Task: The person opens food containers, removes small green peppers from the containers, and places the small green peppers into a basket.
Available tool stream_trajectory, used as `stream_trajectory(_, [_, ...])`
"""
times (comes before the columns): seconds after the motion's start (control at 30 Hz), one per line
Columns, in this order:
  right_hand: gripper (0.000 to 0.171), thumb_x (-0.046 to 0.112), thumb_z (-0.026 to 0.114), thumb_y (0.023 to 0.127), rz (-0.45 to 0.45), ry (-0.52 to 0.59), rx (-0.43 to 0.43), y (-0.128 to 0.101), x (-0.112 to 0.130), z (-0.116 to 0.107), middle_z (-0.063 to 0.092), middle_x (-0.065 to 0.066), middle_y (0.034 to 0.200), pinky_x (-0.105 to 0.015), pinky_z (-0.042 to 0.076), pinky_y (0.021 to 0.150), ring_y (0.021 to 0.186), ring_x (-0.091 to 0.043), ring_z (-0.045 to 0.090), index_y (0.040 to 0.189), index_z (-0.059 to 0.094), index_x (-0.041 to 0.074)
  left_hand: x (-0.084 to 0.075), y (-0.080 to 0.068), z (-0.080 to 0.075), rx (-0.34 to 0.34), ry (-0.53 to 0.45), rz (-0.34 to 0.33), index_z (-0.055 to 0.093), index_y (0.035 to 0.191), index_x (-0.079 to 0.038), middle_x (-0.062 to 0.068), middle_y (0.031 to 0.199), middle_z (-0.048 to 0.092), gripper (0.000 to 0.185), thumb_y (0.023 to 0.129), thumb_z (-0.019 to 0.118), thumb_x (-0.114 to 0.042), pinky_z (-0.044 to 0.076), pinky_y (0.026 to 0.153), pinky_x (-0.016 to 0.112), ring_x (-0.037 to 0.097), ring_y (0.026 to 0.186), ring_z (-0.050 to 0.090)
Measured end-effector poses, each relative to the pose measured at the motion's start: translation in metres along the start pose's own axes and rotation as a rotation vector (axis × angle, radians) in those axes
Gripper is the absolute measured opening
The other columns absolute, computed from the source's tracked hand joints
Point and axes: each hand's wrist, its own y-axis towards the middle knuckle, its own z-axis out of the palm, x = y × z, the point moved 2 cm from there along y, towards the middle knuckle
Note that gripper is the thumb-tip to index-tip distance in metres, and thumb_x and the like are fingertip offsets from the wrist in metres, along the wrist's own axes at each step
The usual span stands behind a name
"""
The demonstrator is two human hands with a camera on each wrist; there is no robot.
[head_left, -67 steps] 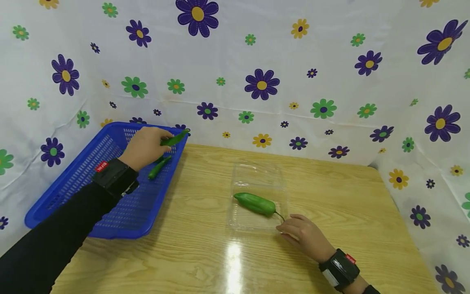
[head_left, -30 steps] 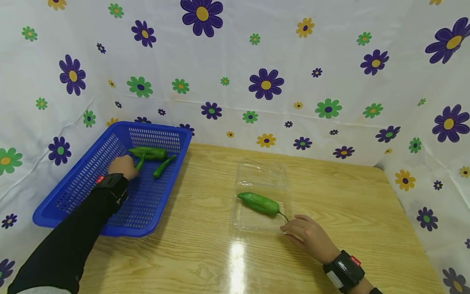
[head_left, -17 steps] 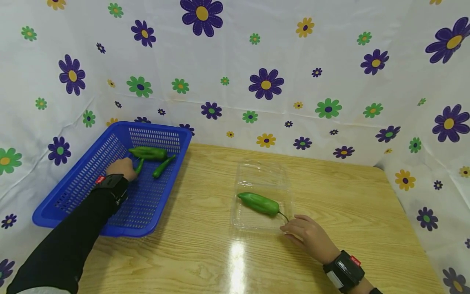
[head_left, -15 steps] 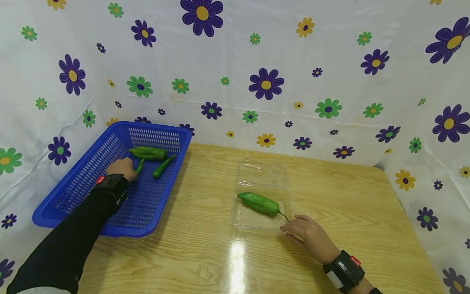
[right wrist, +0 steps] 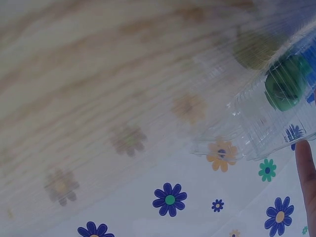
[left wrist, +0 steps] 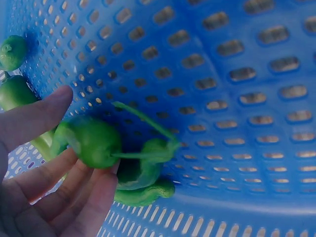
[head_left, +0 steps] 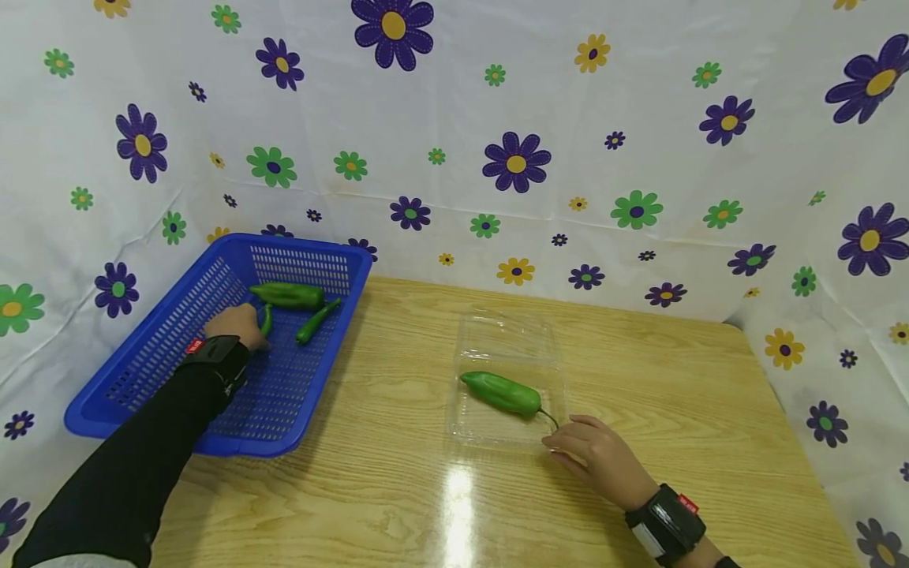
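Note:
My left hand (head_left: 234, 323) is inside the blue basket (head_left: 312, 394), at a small green chili pepper (head_left: 266, 321). In the left wrist view its thumb stands apart above a green pepper (left wrist: 96, 140), and the loosely extended fingers touch it from below. A larger green pepper (head_left: 287, 296) and a thin green chili (head_left: 316, 322) lie further into the basket. On the table, my right hand (head_left: 600, 457) pinches the near right corner of an open clear plastic container (head_left: 472, 430). One long green pepper (head_left: 500, 394) lies in it, stem toward that hand.
A wooden table (head_left: 383, 489) bears the basket at left and the container in the middle. Behind and beside it hangs a white cloth (head_left: 426, 102) printed with flowers. The basket's raised rim surrounds the left hand.
My left hand has come from above the basket's far end, with a chili in it, down inside to the left. The small chili shifted slightly beside it. The right hand keeps its place.

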Motion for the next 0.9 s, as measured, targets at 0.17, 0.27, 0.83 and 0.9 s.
stream_trajectory(0.17, [0.031, 0.006, 0.083, 0.062, -0.007, 0.001, -0.007, -0.001, 0.001, 0.0, 0.07, 0.006, 0.087, -0.036, 0.051, 0.086, 0.082, -0.009, 0.066, 0.091, 0.072, 0.013, -0.007, -0.007, -0.006, -0.017, 0.006, -0.007, 0.048, 0.067, -0.002, 0.01, 0.062, 0.047, 0.034, 0.07, 0.078, -0.017, 0.039, 0.05, 0.037, 0.025, 0.057, 0.048])
stream_trajectory(0.27, [0.031, 0.006, 0.083, 0.062, -0.01, 0.002, -0.009, -0.001, 0.001, 0.0, 0.07, 0.006, 0.086, -0.036, 0.051, 0.086, 0.082, -0.009, 0.065, 0.09, 0.072, 0.013, -0.009, -0.01, -0.01, -0.026, 0.006, -0.005, 0.051, 0.069, 0.0, 0.015, 0.064, 0.052, 0.032, 0.07, 0.078, -0.016, 0.042, 0.05, 0.04, 0.028, 0.059, 0.052])
stream_trajectory(0.83, [0.031, 0.006, 0.083, 0.062, -0.013, 0.01, -0.005, 0.0, 0.0, -0.002, 0.07, 0.006, 0.086, -0.036, 0.051, 0.086, 0.081, -0.009, 0.066, 0.09, 0.072, 0.013, -0.045, -0.009, -0.071, -0.191, -0.016, 0.181, 0.062, 0.08, 0.004, 0.021, 0.073, 0.061, 0.019, 0.074, 0.061, -0.013, 0.044, 0.049, 0.044, 0.035, 0.062, 0.056])
stream_trajectory(0.9, [0.031, 0.006, 0.083, 0.062, -0.01, 0.011, -0.002, 0.001, 0.0, -0.002, 0.071, 0.006, 0.086, -0.036, 0.051, 0.087, 0.082, -0.009, 0.066, 0.09, 0.072, 0.013, -0.06, -0.013, -0.084, -0.203, 0.002, 0.208, 0.064, 0.104, 0.006, 0.027, 0.098, 0.065, 0.036, 0.077, 0.064, -0.017, 0.048, 0.061, 0.052, 0.042, 0.08, 0.061])
